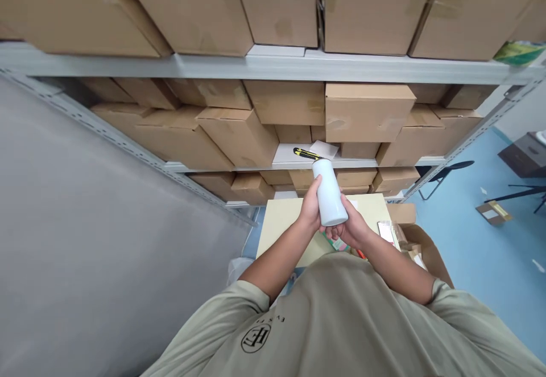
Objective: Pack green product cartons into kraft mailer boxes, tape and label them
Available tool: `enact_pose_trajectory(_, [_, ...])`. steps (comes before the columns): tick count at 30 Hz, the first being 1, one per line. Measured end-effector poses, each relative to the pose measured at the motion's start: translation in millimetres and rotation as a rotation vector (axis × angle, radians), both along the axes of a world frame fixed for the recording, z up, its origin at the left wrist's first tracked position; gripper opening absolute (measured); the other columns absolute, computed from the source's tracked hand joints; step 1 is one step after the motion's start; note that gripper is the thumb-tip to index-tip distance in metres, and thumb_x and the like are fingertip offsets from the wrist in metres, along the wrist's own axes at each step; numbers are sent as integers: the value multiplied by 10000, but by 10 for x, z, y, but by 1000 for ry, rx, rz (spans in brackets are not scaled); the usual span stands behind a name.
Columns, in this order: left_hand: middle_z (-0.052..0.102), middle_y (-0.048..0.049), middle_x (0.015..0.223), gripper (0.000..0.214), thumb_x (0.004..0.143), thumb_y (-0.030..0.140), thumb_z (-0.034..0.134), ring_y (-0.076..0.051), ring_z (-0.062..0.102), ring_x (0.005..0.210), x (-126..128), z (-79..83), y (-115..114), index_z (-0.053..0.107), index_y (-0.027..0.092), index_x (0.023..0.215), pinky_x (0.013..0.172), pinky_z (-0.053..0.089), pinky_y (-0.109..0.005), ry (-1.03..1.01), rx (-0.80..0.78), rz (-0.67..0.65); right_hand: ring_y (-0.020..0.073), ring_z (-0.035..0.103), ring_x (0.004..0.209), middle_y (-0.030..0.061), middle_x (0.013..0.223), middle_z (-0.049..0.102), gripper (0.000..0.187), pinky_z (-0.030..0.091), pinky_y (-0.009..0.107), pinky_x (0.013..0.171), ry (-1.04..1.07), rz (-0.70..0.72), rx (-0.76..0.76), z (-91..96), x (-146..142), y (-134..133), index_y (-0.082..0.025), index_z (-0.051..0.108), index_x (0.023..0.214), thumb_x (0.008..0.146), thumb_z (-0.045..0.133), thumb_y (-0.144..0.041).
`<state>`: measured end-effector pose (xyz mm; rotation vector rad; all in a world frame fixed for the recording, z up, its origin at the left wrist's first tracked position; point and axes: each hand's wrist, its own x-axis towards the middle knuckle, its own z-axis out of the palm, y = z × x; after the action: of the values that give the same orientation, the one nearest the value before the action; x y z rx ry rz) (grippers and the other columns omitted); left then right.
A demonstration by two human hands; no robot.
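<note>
– Our left hand (310,206) and right hand (353,223) are both closed around something. What do we have?

– A smooth, pale blue cylinder (330,195). It sits right between our palms, touched from both sides.

– How does each hand lie on it?

– Our left hand wraps its left side, thumb pointing up along the wall. Our right hand cups the right side lower down, with fingers curled beneath the near end.

– So it leans a little?

– In our view it slants, the far end towards the shelf (294,156), the near end towards us and to the right. We hold it above the cream bench (279,220).

– What do we see beyond the far end?

– A yellow and black utility knife (303,153) on the shelf, next to a small whitish box (325,149), with cardboard boxes (370,112) behind.

– And by our right forearm?

– A phone (386,232) at the bench's right side. Near our right hand, a green packet (339,244) and something orange-red (361,254) are partly hidden; we cannot tell what the latter is.
</note>
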<state>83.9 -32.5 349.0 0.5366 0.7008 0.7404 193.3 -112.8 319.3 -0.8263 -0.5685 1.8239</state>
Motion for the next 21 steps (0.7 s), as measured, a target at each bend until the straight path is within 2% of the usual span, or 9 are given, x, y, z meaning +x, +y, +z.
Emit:
enact_pose_trajectory(5, [823, -107, 840, 678, 891, 799, 788, -227, 792, 701, 55, 10, 86, 791, 131, 1012, 661, 654, -311, 30, 45, 19, 180, 674, 468, 136, 730, 815, 814, 483, 232, 390, 32, -13, 11, 50, 30, 54, -96, 730, 1191, 1181, 249, -754])
enact_pose_trajectory(11, [833, -106, 852, 709, 866, 811, 812, -235, 806, 720, 33, -102, 85, 794, 129, 1056, 666, 647, -311, 12, 102, 102, 182, 672, 468, 109, 685, 791, 782, 504, 232, 413, 1, 3, -9, 78, 22, 47, -121, 697, 1193, 1202, 172, -701])
enact_pose_trajectory(16, [847, -117, 895, 769, 832, 836, 857, -232, 818, 738, 64, -123, 59, 786, 128, 1121, 692, 661, -313, -9, 96, 133, 182, 676, 477, 111, 741, 811, 793, 528, 249, 422, 23, 29, -8, 90, 39, 8, -126, 697, 1216, 1182, 225, -763])
enact_pose_trajectory(21, [857, -131, 939, 820, 816, 862, 865, -254, 838, 782, 73, -112, 46, 777, 129, 1171, 694, 668, -324, -17, 115, 110, 188, 702, 510, 101, 731, 799, 821, 538, 243, 433, 42, 39, 21, 103, 55, -11, -118, 716, 1219, 1175, 234, -781])
